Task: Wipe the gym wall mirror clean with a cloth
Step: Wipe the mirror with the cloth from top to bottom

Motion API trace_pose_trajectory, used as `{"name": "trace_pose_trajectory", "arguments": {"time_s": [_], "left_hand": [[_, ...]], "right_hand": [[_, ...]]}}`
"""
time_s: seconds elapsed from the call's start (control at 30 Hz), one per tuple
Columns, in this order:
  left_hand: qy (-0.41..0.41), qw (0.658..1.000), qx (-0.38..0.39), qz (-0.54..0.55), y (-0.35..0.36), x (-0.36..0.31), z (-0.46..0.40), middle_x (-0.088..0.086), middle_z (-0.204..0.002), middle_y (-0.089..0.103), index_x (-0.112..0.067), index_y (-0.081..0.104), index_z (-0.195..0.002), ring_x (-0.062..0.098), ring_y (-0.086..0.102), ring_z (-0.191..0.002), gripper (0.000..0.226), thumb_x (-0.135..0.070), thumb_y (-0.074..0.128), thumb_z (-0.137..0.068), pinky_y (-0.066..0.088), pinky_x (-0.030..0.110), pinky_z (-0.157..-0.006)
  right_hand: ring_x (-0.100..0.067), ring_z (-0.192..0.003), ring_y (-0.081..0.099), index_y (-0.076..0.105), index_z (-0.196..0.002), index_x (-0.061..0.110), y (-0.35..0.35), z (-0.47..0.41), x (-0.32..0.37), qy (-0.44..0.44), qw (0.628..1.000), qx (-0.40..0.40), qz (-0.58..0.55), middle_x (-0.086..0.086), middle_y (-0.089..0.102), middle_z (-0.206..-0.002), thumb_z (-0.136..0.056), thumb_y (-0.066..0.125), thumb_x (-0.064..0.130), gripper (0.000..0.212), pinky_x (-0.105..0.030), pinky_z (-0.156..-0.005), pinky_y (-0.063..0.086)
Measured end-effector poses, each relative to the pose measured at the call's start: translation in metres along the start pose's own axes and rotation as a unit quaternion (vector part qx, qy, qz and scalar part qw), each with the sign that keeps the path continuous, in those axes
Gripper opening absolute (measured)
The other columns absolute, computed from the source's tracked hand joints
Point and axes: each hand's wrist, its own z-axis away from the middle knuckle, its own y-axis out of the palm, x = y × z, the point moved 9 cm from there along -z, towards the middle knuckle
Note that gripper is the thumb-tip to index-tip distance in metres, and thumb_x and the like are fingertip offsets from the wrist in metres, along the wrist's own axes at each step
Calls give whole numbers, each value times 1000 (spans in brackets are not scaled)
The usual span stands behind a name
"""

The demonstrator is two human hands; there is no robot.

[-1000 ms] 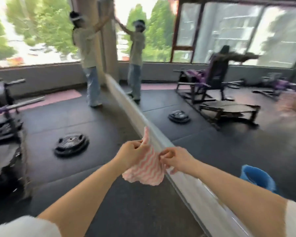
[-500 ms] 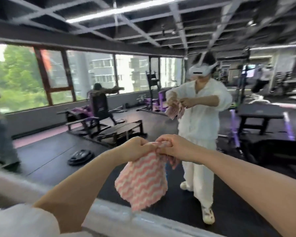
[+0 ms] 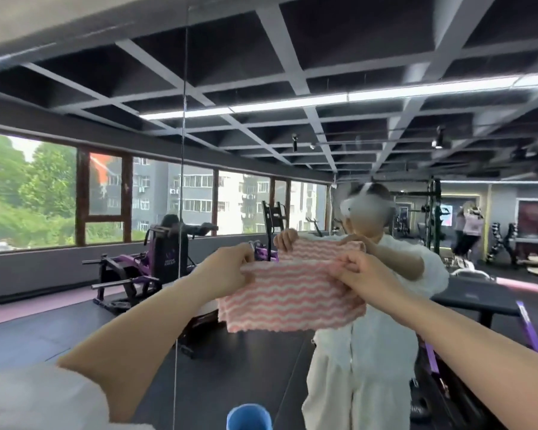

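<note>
1. The left hand pinches the upper left corner of the pink-and-white wavy-striped fleecy cloth, thumb and fingers curled tight on its edge. The right hand pinches the upper right corner the same way.
2. The cloth hangs spread between the two hands, in front of the chest and just short of the glass; whether it touches the glass cannot be told.
3. The step in hand looks like opening the cloth out before wiping. To do it well, pull the top edge taut so that no fold is trapped, then fold it into a flat pad which one palm can press.
4. The large frameless gym wall mirror fills the view ahead, with a vertical seam left of the hands. The reflection shows a person in white clothes holding the same cloth.
5. Judging from the seam, start in one panel and work top to bottom in overlapping strokes, so streaks are not dragged across the joint.
6. A blue round-rimmed bucket sits near, at the bottom edge; its contents are out of sight.
</note>
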Motion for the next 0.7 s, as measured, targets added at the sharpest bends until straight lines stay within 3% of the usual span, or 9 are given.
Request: {"name": "trace_pose_trajectory", "arguments": {"time_s": [0.1, 0.2, 0.27, 0.33, 0.4, 0.47, 0.57, 0.63, 0.7], "left_hand": [[-4, 993, -115, 39, -34, 7, -24, 0, -80, 57, -20, 41, -85, 21, 60, -78, 22, -8, 59, -90, 46, 29, -65], [9, 977, -196, 80, -65, 4, -49, 3, -83, 60, -20, 44, -77, 22, 59, -78, 26, -2, 58, -88, 49, 34, -68], [37, 974, -218, 51, -78, -5, -68, 2, -82, 57, -21, 43, -67, 22, 56, -78, 34, 7, 52, -84, 45, 29, -66], [71, 974, -216, 14, -82, -15, -86, 0, -80, 52, -21, 44, -61, 20, 52, -78, 37, 11, 46, -79, 35, 23, -63], [108, 970, -217, -14, -79, -21, -104, -2, -87, 53, -21, 55, -67, 16, 53, -81, 34, 9, 48, -83, 35, 17, -69], [152, 961, -228, -44, -71, -28, -120, -2, -102, 56, -16, 67, -96, 15, 55, -89, 25, 0, 49, -90, 44, 20, -79], [171, 950, -243, -98, -59, -30, -139, 1, -123, 53, -13, 59, -122, 19, 52, -106, 32, -7, 46, -94, 47, 32, -90], [161, 940, -270, -134, -54, -28, -144, 3, -123, 55, -12, 60, -122, 24, 52, -108, 33, -12, 51, -90, 46, 37, -89], [177, 926, -314, -114, -48, -27, -144, 7, -109, 63, -8, 68, -108, 30, 60, -95, 30, -17, 63, -80, 49, 41, -81]], "right_hand": [[-20, -86, 69, 53, -116, 13, -11, -33, 9, -9, 999, -23, -20, -2, 69, -105, -95, 57, 26, 25, -39, -78, 58], [-6, -77, 62, 52, -119, 15, -31, -64, 26, -39, 994, -99, -10, 4, 64, -104, -97, 54, 21, 23, -12, -59, 49], [-5, -77, 60, 56, -113, 12, -46, -80, 36, -64, 984, -167, 21, 4, 64, -99, -97, 52, 18, 18, -7, -57, 44], [-9, -79, 61, 56, -106, 12, -57, -90, 41, -78, 968, -233, 53, 6, 62, -89, -97, 51, 16, 11, -10, -60, 43], [-12, -78, 59, 54, -112, 13, -64, -99, 38, -66, 952, -289, 80, 8, 58, -86, -96, 52, 15, 16, -20, -66, 46], [-13, -78, 60, 53, -117, 13, -67, -104, 33, -52, 938, -327, 106, 7, 61, -86, -95, 52, 17, 22, -31, -70, 52], [-17, -79, 63, 53, -121, 13, -65, -105, 29, -37, 916, -372, 149, 2, 65, -88, -93, 52, 20, 28, -42, -71, 55], [-16, -81, 61, 51, -125, 15, -60, -102, 32, -29, 901, -391, 184, 1, 64, -93, -94, 52, 22, 31, -38, -71, 55], [-15, -83, 58, 48, -130, 14, -53, -98, 33, -30, 892, -401, 209, -1, 63, -98, -96, 51, 21, 35, -32, -72, 52]]}}
